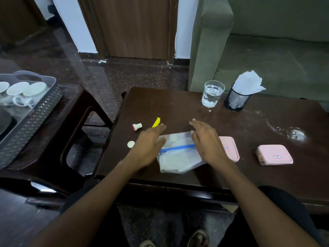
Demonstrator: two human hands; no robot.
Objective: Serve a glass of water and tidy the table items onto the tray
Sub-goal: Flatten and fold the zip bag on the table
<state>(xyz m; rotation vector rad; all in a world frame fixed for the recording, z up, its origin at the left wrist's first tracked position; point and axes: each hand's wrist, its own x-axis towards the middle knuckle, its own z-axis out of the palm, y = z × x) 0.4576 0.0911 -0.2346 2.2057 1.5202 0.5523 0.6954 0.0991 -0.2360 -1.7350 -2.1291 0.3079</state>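
Tray (44, 111) first, grey and lattice-walled, on the stool at your far left with white teacups (19, 93) already in it, well apart from the dark table (178, 107); everything you gather has to travel that way, so your left hand is the nearer carrier; next along the table come a small red-tipped white stopper (137, 126), a round white cap (131, 144) and a yellow clip (156, 122), all loose and just beyond your left hand (147, 148); that hand is spread flat, fingers open, gripping nothing, its fingertips at the left edge of the zip bag (178, 157); the bag lies between your hands, its blue seal strip running left to right and rising slightly toward the right, so its long axis crosses in front of you; your right hand (206, 143) is likewise open and flat, resting on the bag's right end, holding nothing that I can see; pinch each end, I judge, and lift level; right of it, two pink lidded boxes (275, 155) wait, one partly behind your right hand; at the far edge stand the filled water glass (212, 93) and a black mesh holder (236, 101) of tissues, apart from both hands.
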